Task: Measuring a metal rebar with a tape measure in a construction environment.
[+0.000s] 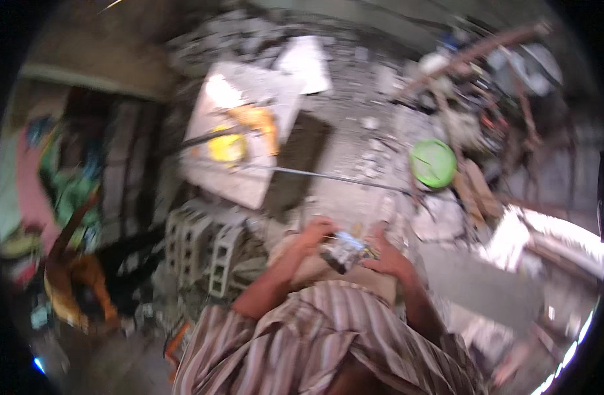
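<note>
In front of my striped shirt, both hands hold a small shiny packet [344,252], blurred, with dark and silvery parts. My left hand [318,232] has its fingers closed at the packet's upper left edge. My right hand [385,253] grips the opposite side, thumb and fingers spread around it. Some of the packet's right edge is hidden by that hand. Below the hands lies a tan surface [326,276], perhaps trousers or a sheet; blur leaves this unclear.
A pale board [243,187] carries a yellow-orange object [255,121], perhaps a power tool. A thin rod or cable [331,175] crosses the rubble floor. Hollow concrete blocks [188,247] stand left. A green round container [433,163] sits right. A tan dog [80,286] is far left.
</note>
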`<state>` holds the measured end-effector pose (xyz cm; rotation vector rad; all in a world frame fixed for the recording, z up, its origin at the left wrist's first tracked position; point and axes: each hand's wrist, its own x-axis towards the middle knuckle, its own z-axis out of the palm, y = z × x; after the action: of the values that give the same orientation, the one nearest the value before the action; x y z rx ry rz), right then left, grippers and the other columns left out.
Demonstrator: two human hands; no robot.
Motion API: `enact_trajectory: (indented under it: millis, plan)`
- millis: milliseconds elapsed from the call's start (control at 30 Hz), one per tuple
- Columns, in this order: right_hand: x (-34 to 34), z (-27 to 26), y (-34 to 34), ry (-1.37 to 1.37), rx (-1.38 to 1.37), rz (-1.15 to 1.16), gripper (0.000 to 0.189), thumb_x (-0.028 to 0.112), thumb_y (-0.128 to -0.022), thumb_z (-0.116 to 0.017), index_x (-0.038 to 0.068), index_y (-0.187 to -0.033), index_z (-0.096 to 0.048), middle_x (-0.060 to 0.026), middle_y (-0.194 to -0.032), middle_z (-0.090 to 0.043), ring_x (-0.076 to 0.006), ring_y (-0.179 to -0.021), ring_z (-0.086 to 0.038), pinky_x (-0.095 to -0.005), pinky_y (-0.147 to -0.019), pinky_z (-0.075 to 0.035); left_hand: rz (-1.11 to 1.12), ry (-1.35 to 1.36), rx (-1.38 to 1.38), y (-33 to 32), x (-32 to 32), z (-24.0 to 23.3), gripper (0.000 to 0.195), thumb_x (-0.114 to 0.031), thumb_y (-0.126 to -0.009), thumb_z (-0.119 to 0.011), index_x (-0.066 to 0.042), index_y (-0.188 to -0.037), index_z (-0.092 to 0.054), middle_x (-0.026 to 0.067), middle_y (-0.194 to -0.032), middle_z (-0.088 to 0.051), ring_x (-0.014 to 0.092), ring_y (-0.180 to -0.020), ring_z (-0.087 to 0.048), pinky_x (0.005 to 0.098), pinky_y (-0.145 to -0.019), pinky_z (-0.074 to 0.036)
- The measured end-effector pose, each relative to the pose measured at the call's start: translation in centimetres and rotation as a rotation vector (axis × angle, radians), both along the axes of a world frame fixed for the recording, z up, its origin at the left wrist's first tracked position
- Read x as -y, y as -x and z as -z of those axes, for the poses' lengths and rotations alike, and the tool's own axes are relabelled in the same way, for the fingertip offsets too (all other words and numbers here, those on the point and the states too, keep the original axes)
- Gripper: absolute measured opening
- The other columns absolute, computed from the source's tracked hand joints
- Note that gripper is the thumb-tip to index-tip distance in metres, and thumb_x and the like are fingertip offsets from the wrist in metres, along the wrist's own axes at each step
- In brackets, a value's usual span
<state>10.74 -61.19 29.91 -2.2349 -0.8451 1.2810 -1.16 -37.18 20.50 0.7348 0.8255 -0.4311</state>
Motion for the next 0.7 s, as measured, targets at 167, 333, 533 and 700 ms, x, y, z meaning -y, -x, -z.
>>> enact_trajectory:
  millis: [167,333,533,700]
  plan:
    - [5.8,-1.0,1.4,-0.005,-0.163,0.018,0.068,0.039,-0.076,-0.068,0.010,-0.135,-0.048,-0.0205,-0.123,-0.059,-0.0367,-0.114,-0.056,-0.0416,-0.097,-0.044,0.011,-0.039,-0.042,-1.5,-3.5,0.0,0.011,-0.011,-0.087,-0.065,-0.003,-0.092,-0.062,0.0062,-0.085,-0.063,0.021,-0.081,-0.061,0.0404,-0.072,-0.054]
    - [8.4,-1.6,2.3,0.171,-0.180,0.117,0.059,0.034,-0.077,-0.066,0.013,-0.131,-0.052,-0.0218,-0.111,-0.063,-0.0387,-0.101,-0.060,-0.0446,-0.087,-0.047,0.145,-0.255,0.078,-6.1,-3.8,-1.2,0.008,-0.012,-0.085,-0.068,-0.008,-0.083,-0.061,0.0013,-0.082,-0.062,0.014,-0.075,-0.060,0.0293,-0.069,-0.050]
    - [10.9,-0.7,5.3,0.022,-0.232,0.420,0.060,0.027,-0.079,-0.066,0.011,-0.134,-0.050,-0.0230,-0.116,-0.061,-0.0377,-0.106,-0.059,-0.0440,-0.090,-0.047,0.435,-0.173,0.162,-10.6,-2.4,-1.6,0.008,-0.014,-0.087,-0.067,-0.009,-0.084,-0.062,0.0000,-0.082,-0.062,0.010,-0.077,-0.060,0.0273,-0.069,-0.050]
    - [9.5,-1.2,5.9,-0.111,-0.126,0.685,0.071,0.029,-0.080,-0.065,0.009,-0.142,-0.037,-0.0272,-0.116,-0.060,-0.0409,-0.105,-0.059,-0.0435,-0.090,-0.047,0.627,-0.056,0.176,-12.1,4.5,-3.0,0.015,-0.023,-0.090,-0.066,-0.009,-0.090,-0.063,0.0017,-0.090,-0.064,0.013,-0.088,-0.061,0.0329,-0.077,-0.051]
